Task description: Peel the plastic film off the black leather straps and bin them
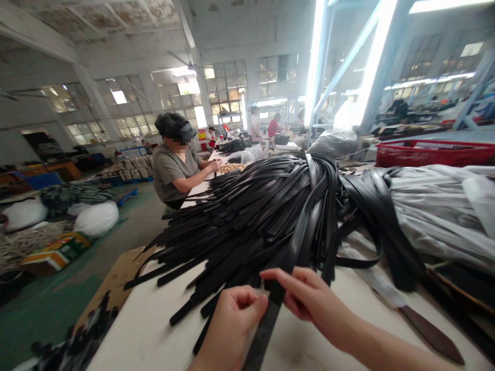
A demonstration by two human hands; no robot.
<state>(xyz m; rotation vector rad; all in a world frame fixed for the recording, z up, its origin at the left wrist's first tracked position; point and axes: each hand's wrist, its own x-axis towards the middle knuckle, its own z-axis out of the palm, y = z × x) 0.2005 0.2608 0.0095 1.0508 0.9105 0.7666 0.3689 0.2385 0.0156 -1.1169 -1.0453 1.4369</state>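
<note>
A long black strap (268,322), leather-like and flat, runs from the heap down between my hands toward the near edge of the view. My left hand (235,322) is closed at the strap's left side, thumb and forefinger pinching a small translucent piece (263,292). What that piece is, I cannot make out. From the right, my right hand (313,296) grips the strap's edge with curled fingers, its forefinger reaching across toward the left fingertips. Just beyond both hands lies a large heap of black straps (247,211) on the pale table (154,319).
Across the table's far left side, a person (172,165) works with small gold-coloured pieces (233,167). White wrapping sheet (436,216) and a red crate (433,153) are at right. A brown, blade-shaped piece (431,332) lies near right. More straps (77,335) are below left.
</note>
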